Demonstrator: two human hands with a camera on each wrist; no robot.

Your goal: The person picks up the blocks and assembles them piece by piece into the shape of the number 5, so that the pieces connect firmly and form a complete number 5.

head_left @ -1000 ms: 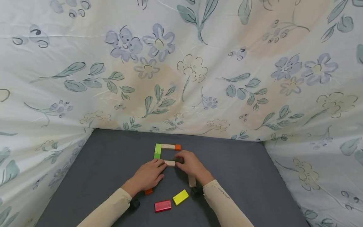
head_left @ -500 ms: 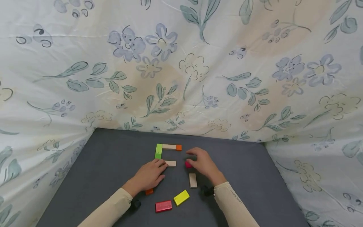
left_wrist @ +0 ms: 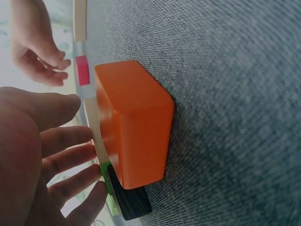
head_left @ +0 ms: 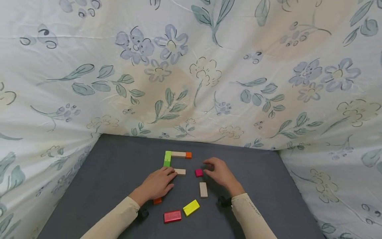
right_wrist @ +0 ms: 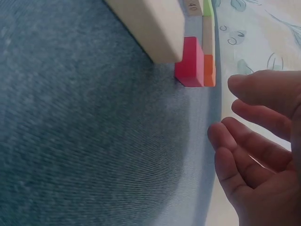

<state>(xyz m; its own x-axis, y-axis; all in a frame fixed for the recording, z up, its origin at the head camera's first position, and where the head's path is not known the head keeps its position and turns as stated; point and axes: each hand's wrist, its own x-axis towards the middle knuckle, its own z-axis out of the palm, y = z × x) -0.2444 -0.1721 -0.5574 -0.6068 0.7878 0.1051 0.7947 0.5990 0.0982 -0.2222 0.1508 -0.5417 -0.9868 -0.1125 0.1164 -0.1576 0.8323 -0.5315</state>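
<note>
My left hand [head_left: 157, 183] reaches over the left side of the block layout, its fingers extended, fingertips at the near natural-wood block [head_left: 180, 172]. Under its palm, in the left wrist view, stand an orange block [left_wrist: 136, 125] and a dark block [left_wrist: 129, 197]. A small pink-red cube [head_left: 198, 173] sits on the cloth to the right of that wood block, with a gap between them. My right hand [head_left: 221, 174] hovers just right of the cube, fingers loosely bent and holding nothing. Another wood block [head_left: 203, 190] lies below the cube.
Two green blocks [head_left: 167, 158], a long wood block [head_left: 178, 154] and an orange cube [head_left: 188, 155] form a corner at the back. Nearer me lie a red block [head_left: 172, 216] and a yellow block [head_left: 191, 207]. A flowered curtain [head_left: 206, 99] surrounds the dark cloth.
My right hand has drawn away rightward from the wood block's end, letting go of the pink-red cube, which now shows fully. My left hand has stayed in place.
</note>
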